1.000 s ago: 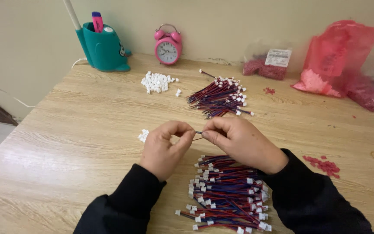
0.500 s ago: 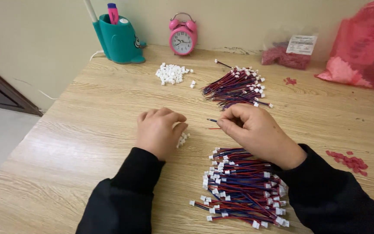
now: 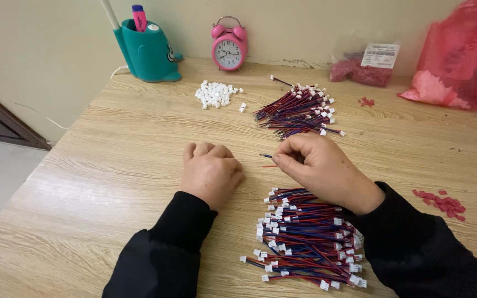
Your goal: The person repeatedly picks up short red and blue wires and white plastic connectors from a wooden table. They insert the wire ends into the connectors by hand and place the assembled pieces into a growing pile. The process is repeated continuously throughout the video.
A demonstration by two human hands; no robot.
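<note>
My right hand pinches a thin red-and-blue wire pair whose bare ends stick out to the left of the fingertips. My left hand rests palm down on the wooden table, fingers curled over a small spot where white connectors lay; what is under it is hidden. Below my right hand lies a pile of red-and-blue wires with white connectors. A second bundle of such wires lies farther back. A heap of small white connectors sits at the back, left of that bundle.
A teal pen holder and a pink alarm clock stand against the wall. A clear bag of red parts and a red plastic bag sit back right. Loose red bits lie at the right. The table's left edge drops to the floor.
My hands were together in front of me, both on the wire. They have parted: the left went down flat on the table and the right keeps the wire.
</note>
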